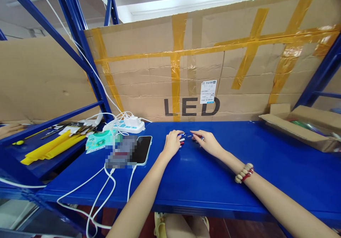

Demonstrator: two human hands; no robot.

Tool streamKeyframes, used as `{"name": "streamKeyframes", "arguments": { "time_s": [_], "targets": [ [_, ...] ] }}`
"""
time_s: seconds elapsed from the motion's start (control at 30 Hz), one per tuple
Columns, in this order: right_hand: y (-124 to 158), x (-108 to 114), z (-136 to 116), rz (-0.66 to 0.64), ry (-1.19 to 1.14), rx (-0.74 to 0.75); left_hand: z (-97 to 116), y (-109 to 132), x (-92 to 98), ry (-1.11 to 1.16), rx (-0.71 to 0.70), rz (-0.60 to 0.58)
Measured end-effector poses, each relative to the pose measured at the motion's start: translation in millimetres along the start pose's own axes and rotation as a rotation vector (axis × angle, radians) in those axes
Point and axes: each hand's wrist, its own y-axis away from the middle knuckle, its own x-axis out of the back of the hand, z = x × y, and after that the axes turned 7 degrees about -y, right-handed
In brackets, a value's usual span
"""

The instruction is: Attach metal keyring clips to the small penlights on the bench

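Observation:
My left hand [172, 142] rests on the blue shelf top [213, 174], its fingers curled round a few small cylindrical pieces with red, blue and silver parts [182, 139]. My right hand [206, 141] lies just to the right, fingers pinched on a small dark and silver piece [196, 136]. The two hands nearly touch at the fingertips. A beaded bracelet [244, 173] sits on my right wrist. The small parts are too tiny to name exactly.
A phone [142, 149] with white cables lies left of my hands, beside a white power strip [128, 124] and a green packet [98, 141]. Yellow strips [50, 148] lie far left. An open cardboard box [306, 126] stands at right. A taped "LED" cardboard sheet [213, 64] backs the shelf.

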Motion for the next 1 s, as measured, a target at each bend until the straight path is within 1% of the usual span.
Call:
{"name": "streamKeyframes", "arguments": {
  "time_s": [0.07,0.17,0.3,0.4,0.5,0.6,0.73,0.8,0.9,1.0],
  "targets": [
    [0.1,-2.0,0.9,0.01,-0.019,0.008,-1.4,0.1,-1.9,0.016,-0.001,0.011],
    [0.7,-4.4,0.5,-0.017,0.01,0.034,-1.9,0.7,-3.1,-0.006,-0.001,-0.001],
    [2.1,-3.2,-4.6,-0.041,0.109,0.024,-2.4,-0.3,-2.5,-0.039,0.008,-0.031],
    [2.5,1.1,-9.1,-0.032,0.205,-0.002,-2.8,-0.9,-1.3,-0.067,0.026,-0.022],
    [1.9,6.6,-11.4,0.001,0.274,-0.037,-1.2,0.2,1.6,-0.119,0.046,0.011],
    [1.4,12.7,-10.3,0.06,0.306,-0.071,2.6,2.4,6.5,-0.178,0.07,0.035],
    [1.8,19.8,-5.0,0.161,0.317,-0.09,7.1,5.2,11.7,-0.208,0.078,0.021],
    [2.1,21.5,-3.3,0.177,0.315,-0.093,8.2,6.4,12.8,-0.226,0.075,0.01],
    [2.0,21.6,-4.3,0.142,0.323,-0.12,8.9,7.6,14.0,-0.264,0.095,0.01],
    [1.5,20.7,-6.9,0.071,0.34,-0.148,9.8,8.2,16.2,-0.294,0.131,0.014]
  ]
}}
